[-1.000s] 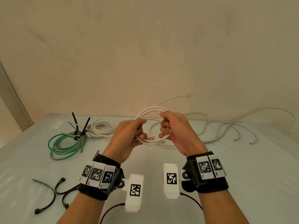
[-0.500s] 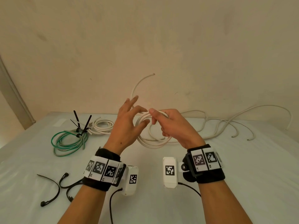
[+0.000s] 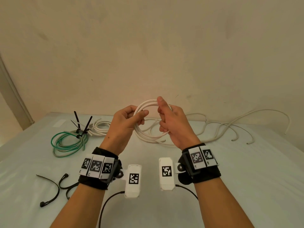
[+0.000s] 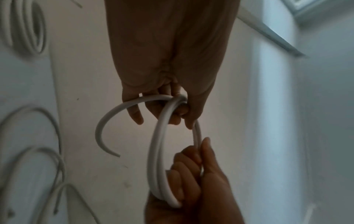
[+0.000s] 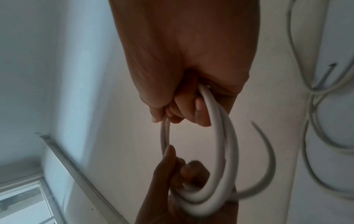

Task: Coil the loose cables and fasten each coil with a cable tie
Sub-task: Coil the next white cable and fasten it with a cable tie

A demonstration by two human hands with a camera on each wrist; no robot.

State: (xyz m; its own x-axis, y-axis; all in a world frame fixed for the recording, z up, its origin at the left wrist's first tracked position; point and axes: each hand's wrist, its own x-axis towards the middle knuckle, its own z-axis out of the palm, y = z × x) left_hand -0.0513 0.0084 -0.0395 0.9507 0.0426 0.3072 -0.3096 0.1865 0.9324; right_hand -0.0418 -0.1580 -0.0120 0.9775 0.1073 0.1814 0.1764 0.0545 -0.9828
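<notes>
Both hands up above counter (image 3: 230, 178) | left hand (image 3: 122, 124) fingers curled round coil (image 3: 148, 137) | right hand (image 3: 174, 125) gripping opposite side | loose end curling free

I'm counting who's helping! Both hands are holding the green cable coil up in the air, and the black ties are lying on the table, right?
Nearly. The coil in the air is white, not green. The head view shows the left hand and right hand holding the white cable coil. The green cable coil lies on the table, already tied. The loose black cable ties do lie on the table.
</notes>
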